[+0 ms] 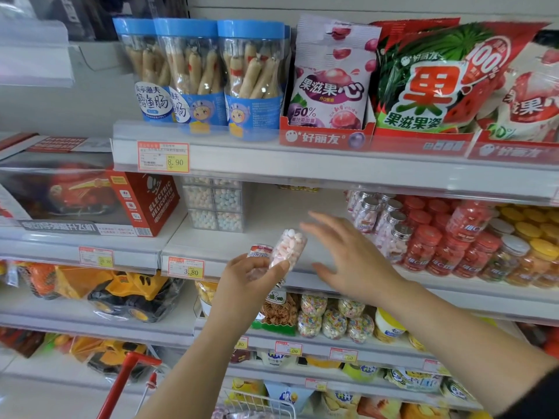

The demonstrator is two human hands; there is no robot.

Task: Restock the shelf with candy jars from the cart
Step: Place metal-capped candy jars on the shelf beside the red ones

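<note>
Middle shelf (272, 213): bare gap between stacked clear boxes (216, 207) and silver-capped jars (381, 225).
Cart (119, 384): cut off at the bottom edge, contents unreadable.
Right hand (348, 255): fingers spread over the gap, holding nothing.
Left hand (251, 273): pinches the tilted candy jar (287, 246), just left of the right hand, before the shelf edge; cap hidden.

A boxed toy helicopter (90, 195) sits below-left of blue-lidded sausage jars (193, 77).

White shelving (302, 163) against a pale wall (332, 6).
</note>
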